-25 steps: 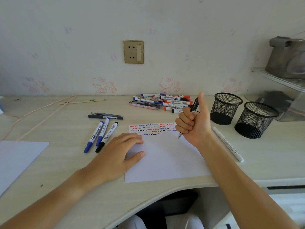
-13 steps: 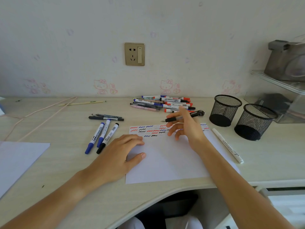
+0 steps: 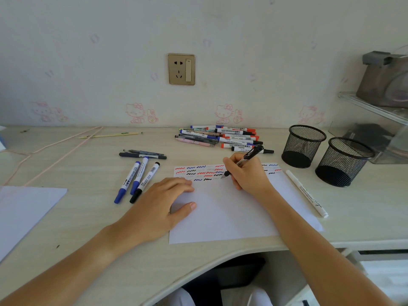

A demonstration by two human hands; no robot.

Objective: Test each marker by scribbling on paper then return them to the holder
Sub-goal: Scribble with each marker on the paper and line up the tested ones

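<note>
1. I see a pale wood desk (image 3: 88,217) against a wall with pink cartoon decals and a brass socket (image 3: 181,69).
2. Paper (image 3: 231,217) lies front centre on the desk, with rows of red, blue and black squiggles along its far edge.
3. Left hand (image 3: 163,204) lies flat on the paper's left edge, fingers straight, gripping nothing.
4. Right hand (image 3: 247,173) grasps a black pen (image 3: 242,161) in a writing grip, tip down at the paper just below the squiggle rows.
5. Pile (image 3: 220,138) of markers and pens sits behind the paper, near the wall.
6. Two mesh holders (image 3: 303,146) and (image 3: 344,162) stand right of the paper, side by side; I see nothing inside them.
7. White marker (image 3: 306,193) lies along the paper's right edge.
8. Three capped markers (image 3: 138,180) (two blue, one black) lie left of the paper, two dark pens (image 3: 143,154) just behind them.
9. Second sheet (image 3: 22,213) at the far left edge.
</note>
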